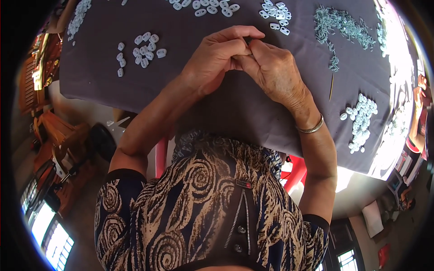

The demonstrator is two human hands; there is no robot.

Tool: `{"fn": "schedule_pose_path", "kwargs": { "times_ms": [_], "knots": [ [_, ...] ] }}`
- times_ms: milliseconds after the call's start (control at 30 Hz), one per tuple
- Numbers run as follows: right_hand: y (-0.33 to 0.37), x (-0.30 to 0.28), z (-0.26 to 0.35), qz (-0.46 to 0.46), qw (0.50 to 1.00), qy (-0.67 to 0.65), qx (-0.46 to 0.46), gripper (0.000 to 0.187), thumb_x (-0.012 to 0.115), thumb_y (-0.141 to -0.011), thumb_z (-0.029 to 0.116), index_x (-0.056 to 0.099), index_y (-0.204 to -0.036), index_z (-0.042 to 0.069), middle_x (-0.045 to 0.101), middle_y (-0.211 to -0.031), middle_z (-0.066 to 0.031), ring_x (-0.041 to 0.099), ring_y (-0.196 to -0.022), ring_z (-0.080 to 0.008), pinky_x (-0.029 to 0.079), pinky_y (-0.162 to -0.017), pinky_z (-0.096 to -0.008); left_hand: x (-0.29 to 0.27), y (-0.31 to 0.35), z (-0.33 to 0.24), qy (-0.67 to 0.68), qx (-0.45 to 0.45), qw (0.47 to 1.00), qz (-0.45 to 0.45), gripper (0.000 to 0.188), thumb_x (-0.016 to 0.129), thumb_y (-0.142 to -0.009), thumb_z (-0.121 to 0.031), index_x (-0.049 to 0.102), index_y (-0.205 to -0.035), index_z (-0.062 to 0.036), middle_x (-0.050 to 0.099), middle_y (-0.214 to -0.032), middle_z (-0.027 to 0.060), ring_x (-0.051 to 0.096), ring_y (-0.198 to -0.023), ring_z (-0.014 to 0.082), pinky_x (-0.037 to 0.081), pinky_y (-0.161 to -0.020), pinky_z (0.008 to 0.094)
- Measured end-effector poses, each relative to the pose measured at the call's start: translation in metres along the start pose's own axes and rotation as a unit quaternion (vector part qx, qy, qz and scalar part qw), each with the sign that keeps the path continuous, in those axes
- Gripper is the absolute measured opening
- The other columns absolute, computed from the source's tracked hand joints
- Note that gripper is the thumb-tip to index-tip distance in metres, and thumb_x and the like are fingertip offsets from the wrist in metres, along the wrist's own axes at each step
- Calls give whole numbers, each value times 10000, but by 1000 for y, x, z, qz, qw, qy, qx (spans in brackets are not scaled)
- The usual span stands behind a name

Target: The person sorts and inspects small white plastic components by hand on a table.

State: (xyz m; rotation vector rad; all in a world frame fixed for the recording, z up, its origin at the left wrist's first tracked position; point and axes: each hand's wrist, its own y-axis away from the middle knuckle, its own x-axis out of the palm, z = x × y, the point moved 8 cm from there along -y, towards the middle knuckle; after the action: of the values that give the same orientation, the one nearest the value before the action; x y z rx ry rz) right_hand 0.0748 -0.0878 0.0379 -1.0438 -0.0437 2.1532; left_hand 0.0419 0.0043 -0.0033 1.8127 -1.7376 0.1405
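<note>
Over the middle of the dark tablecloth [181,108], my left hand [221,52] and my right hand [273,67] meet, fingers pinched together. Whatever sits between the fingertips is hidden by them. To the left of my hands lies a loose group of white oval pieces with small holes [143,50]. Beyond my right hand is a small cluster of white pieces with larger holes [275,13]. A heap of small metal screws or pins [337,28] spreads to the right, trailing toward me. Below that trail rests a thin brass-coloured rod [332,86].
More white ovals [208,7] lie at the far edge of view, and a pile of small white pieces [77,20] is far left. Small rounded white parts [360,119] are heaped near right. A red stool [296,171] shows under the table; wooden furniture [56,135] stands left.
</note>
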Motion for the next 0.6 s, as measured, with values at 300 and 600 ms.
{"fn": "schedule_pose_path", "kwargs": {
  "times_ms": [300,600],
  "knots": [
    [-1,-1,6,8,999,-29,-31,232,681,-827,128,515,-735,-5,578,-669,-140,603,-621,-305,486,-554,-368,-1,7,2,-11,8,1000,-12,318,474,-898,-59,586,-1193,-26,562,-892,-26,577,-822,78,501,-767,262],
    [-5,-6,13,-18,998,56,-37,224,727,-789,154,541,-784,31,559,-636,-86,581,-566,-246,475,-528,-344,-12,15,-17,-86,113,990,-23,306,508,-885,-23,602,-1175,-39,546,-789,-20,495,-668,54,422,-602,208]
  ]
}}
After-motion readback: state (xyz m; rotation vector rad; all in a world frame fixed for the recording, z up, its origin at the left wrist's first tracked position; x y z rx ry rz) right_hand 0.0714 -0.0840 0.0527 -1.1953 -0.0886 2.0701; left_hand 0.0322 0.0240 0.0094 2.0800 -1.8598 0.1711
